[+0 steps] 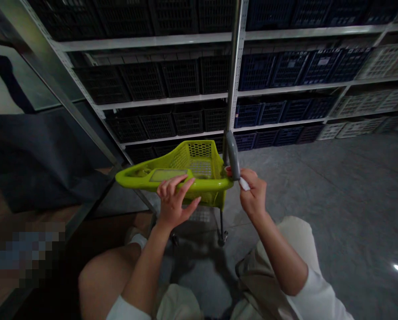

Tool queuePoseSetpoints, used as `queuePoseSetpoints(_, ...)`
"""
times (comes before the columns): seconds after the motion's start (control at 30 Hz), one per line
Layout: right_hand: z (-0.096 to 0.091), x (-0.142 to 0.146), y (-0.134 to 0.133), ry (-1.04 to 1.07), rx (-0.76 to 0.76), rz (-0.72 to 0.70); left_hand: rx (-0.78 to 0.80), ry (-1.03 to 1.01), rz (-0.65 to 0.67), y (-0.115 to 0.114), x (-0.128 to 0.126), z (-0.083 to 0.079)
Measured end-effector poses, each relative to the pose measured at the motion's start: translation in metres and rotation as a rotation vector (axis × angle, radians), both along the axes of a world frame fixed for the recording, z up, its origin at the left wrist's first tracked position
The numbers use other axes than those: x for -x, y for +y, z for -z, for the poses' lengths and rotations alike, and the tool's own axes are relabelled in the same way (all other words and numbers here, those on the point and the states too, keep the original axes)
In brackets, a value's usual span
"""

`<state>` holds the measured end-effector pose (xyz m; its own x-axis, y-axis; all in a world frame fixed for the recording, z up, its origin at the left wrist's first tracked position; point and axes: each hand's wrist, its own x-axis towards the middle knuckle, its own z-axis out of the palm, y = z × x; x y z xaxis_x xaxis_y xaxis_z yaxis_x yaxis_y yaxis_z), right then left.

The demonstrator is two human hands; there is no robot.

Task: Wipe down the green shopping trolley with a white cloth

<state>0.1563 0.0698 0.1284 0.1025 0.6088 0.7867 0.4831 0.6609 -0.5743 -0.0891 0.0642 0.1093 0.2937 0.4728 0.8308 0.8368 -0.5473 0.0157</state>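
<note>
A lime-green shopping cart (215, 162) with a perforated plastic basket stands in front of me. My left hand (174, 202) rests on its rounded green handle bar (132, 181), fingers spread over the top and thumb stretched out below. At the bar's right end rises a curved grey plastic handle piece (232, 155). My right hand (254, 191) is closed around a small white cloth (244, 183), perhaps paper, at the foot of that grey piece. Some right fingertips show behind the piece; the rest of their grip is hidden.
White metal shelving (165, 102) with rows of black crates (182, 78) and blue crates (290, 66) stands beyond the cart. A steel post (234, 66) rises just behind it. Dark fabric (35, 160) hangs at left, and grey floor (335, 186) stretches right.
</note>
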Motion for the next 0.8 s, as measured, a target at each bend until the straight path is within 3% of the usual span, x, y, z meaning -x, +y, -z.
queuePoseSetpoints(0.2,0.021,0.035,-0.029,-0.150,-0.128,-0.114,-0.006,-0.383,0.063,0.014,0.031,-0.008)
queuePoseSetpoints(0.33,0.038,0.035,-0.012,-0.164,-0.087,-0.067,-0.028,-0.621,0.107,0.028,0.048,-0.008)
queuePoseSetpoints(0.43,0.045,0.037,0.007,-0.289,-0.005,-0.168,-0.008,-0.724,0.130,0.039,0.061,-0.010)
queuePoseSetpoints(0.53,0.048,0.047,0.015,-0.404,0.050,-0.294,0.002,-0.755,0.068,0.040,0.070,-0.013)
queuePoseSetpoints(0.63,0.050,0.058,0.012,-0.417,0.088,-0.299,-0.273,-0.843,-0.102,0.017,0.065,-0.017)
queuePoseSetpoints(0.67,0.051,0.059,0.012,-0.425,0.096,-0.294,-0.491,-0.843,-0.198,0.005,0.059,-0.018)
queuePoseSetpoints(0.7,0.053,0.057,0.011,-0.437,0.101,-0.287,-0.560,-0.778,-0.228,-0.007,0.052,-0.020)
queuePoseSetpoints(0.73,0.056,0.053,0.012,-0.451,0.107,-0.279,-0.540,-0.671,-0.186,-0.019,0.043,-0.022)
queuePoseSetpoints(0.8,0.065,0.039,0.014,-0.471,0.133,-0.249,-0.317,-0.239,0.012,-0.037,0.023,-0.025)
